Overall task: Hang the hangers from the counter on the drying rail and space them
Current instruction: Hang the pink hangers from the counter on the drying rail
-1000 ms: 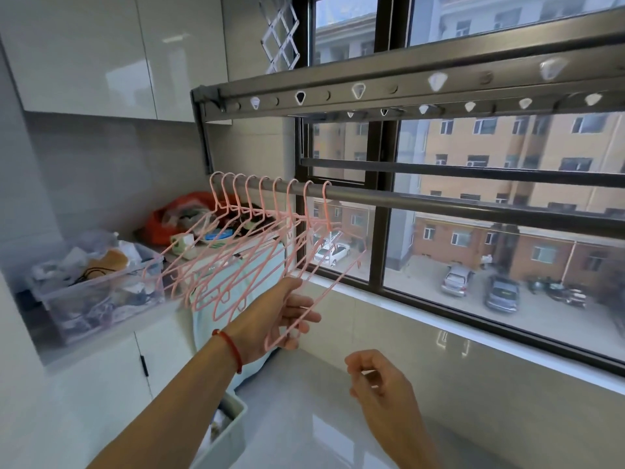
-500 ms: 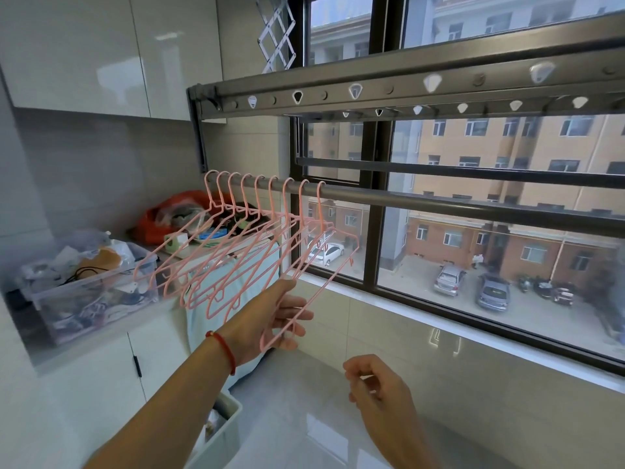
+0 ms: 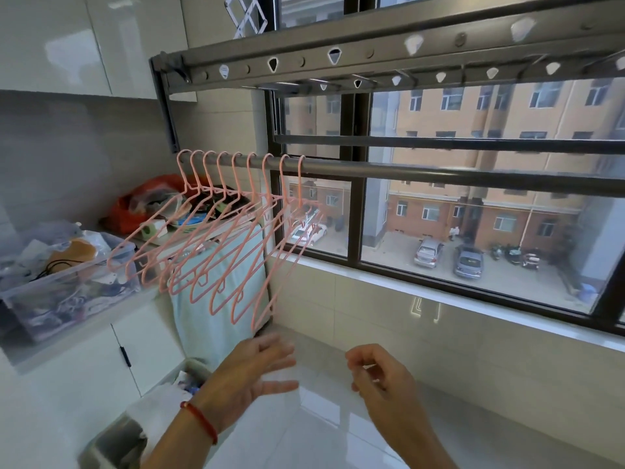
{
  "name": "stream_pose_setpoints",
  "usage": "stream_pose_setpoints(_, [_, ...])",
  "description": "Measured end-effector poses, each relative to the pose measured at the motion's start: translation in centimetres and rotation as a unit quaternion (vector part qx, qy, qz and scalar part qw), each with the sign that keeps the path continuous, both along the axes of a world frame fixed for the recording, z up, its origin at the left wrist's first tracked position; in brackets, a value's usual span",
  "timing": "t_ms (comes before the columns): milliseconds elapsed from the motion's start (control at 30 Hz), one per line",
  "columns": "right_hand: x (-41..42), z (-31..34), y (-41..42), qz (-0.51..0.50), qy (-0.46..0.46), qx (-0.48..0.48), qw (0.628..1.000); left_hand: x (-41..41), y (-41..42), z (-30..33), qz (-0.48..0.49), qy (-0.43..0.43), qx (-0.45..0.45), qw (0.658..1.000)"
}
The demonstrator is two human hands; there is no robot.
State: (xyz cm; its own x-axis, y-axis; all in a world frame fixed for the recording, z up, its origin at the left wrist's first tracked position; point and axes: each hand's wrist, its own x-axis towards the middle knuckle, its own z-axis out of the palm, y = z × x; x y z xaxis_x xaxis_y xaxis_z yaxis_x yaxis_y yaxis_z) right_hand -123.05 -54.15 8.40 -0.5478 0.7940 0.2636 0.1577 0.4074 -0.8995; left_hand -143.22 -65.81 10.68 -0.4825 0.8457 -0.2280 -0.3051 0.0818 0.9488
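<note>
Nine pink hangers (image 3: pixel 216 252) hang on the rail (image 3: pixel 439 174), all bunched at its left end, hooks close together and frames overlapping like a fan; the long stretch of rail to the right is bare. Your left hand (image 3: pixel 252 374) is below the bunch with its fingers (image 3: pixel 280 350) spread and holding nothing, just under the lowest corner of the rightmost hanger but not touching it. Your right hand (image 3: pixel 382 377) hovers over the bench (image 3: pixel 338 428) with fingers loosely curled; it seems empty, though the curl hides the palm side. No hangers show on the bench, so hanging looks finished and spacing is the step in hand. Work from the right end of the bunch: take the rightmost hanger first, since nothing blocks its path along the rail. Hold it high, at the neck just under the hook, rather than by the bottom corner; pulling from low down will likely swing it and snag the neighbour's frame. Slide it right, let it settle square to the rail, then take the next. Use your left hand to steady the remaining bunch so the others do not drag along. Judge the gaps against the hooks, not the frames, because the frames hang tilted from this angle and mislead. Leave the leftmost one where it is.
</note>
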Motion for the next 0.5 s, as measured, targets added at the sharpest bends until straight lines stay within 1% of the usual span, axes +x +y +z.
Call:
stream_pose_setpoints(67, [1.0,-0.2,-0.1,-0.007,0.008,-0.007,1.0,1.3,-0.4,-1.5,0.011,-0.01,-0.025,1.0])
stream_pose_setpoints(133, [2.4,-0.1,-0.1,-0.018,0.021,-0.017,0.999,3.1,-0.1,-2.3,0.011,0.006,-0.038,0.999])
stream_pose_setpoints(200, [4.1,0.0,0.2,-0.037,0.043,-0.026,0.998,5.2,1.2,-2.4,0.007,0.065,-0.038,0.997])
stream_pose_setpoints(300, [7.8,0.1,0.9,-0.069,0.078,-0.034,0.994,9.8,3.7,-1.5,0.01,0.163,-0.006,0.987])
stream_pose_setpoints(400, [13.3,0.0,1.7,-0.103,0.104,-0.042,0.988,16.6,6.4,-0.3,-0.018,0.242,0.022,0.97])
stream_pose_setpoints(500, [20.9,-0.5,3.1,-0.16,0.117,-0.055,0.979,24.7,9.5,0.0,-0.066,0.295,0.054,0.952])
